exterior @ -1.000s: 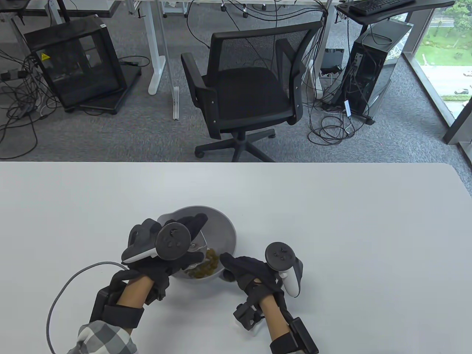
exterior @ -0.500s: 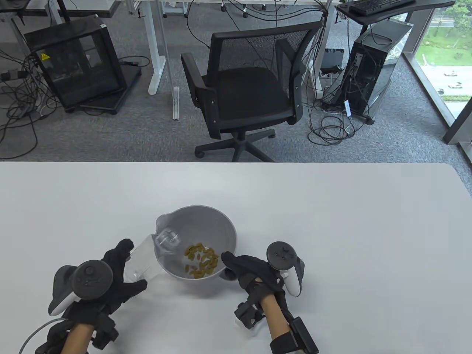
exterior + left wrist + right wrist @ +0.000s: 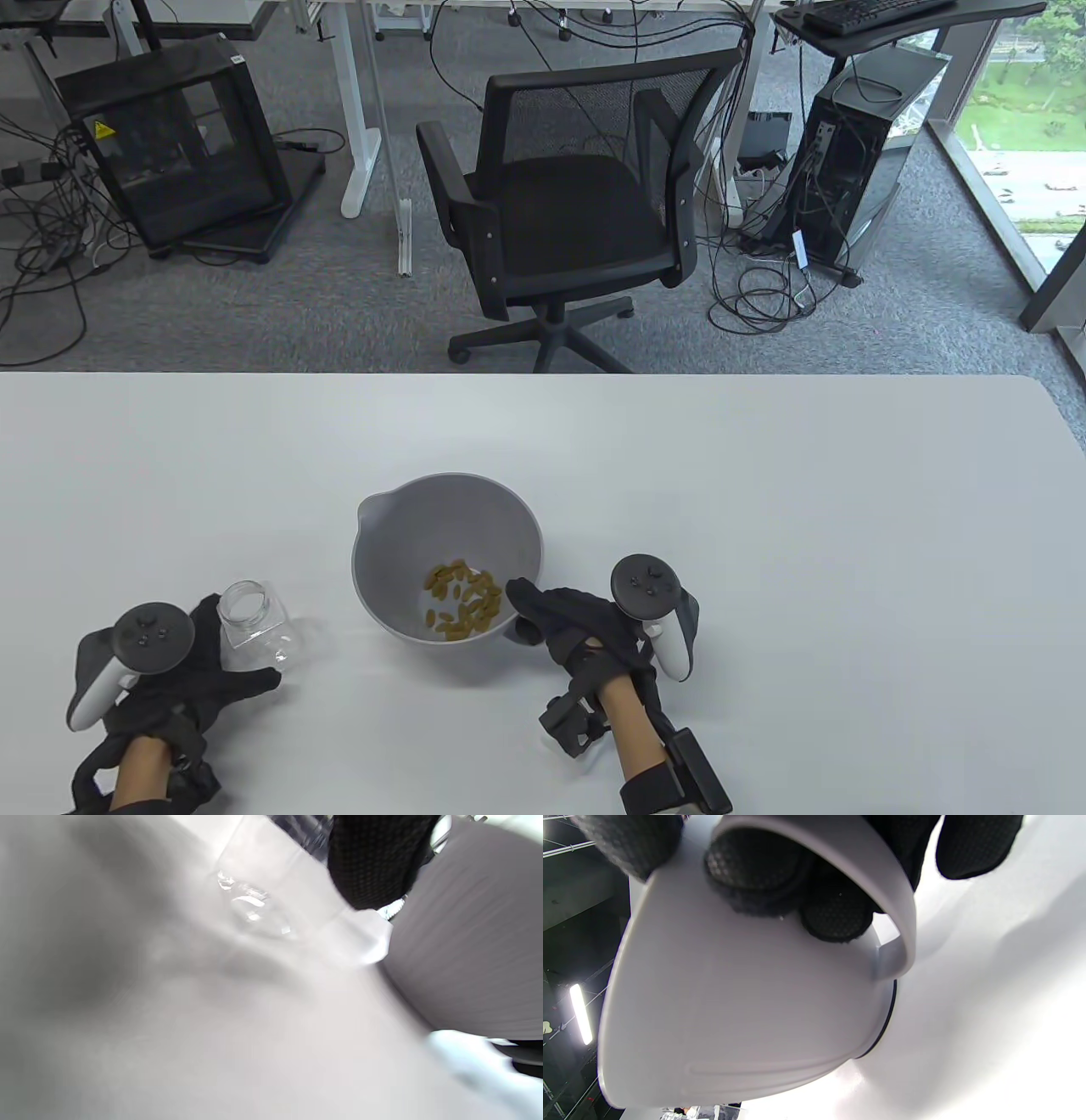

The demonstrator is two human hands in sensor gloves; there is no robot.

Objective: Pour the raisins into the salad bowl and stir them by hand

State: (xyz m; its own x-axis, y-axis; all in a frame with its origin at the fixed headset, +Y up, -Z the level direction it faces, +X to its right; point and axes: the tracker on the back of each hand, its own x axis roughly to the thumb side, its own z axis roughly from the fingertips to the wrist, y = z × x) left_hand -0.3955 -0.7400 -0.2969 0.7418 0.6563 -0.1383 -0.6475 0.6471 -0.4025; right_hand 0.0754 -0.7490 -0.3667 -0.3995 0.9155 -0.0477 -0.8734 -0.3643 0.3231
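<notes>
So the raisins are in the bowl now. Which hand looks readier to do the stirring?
Probably the left hand: it only holds the empty jar standing on the table, while the right hand grips the bowl's handle, steadying the bowl.

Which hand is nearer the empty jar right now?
Left. The left hand is at the jar, fingers around its sides. The right hand is across the bowl, gripping its handle.

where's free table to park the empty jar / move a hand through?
Free: the whole far strip of the table beyond the bowl, and the wide right side past the right hand. Crowded: near edge, where the jar stands in the left hand just left of the bowl, leaving a narrow gap; right hand grips the bowl's handle.
</notes>
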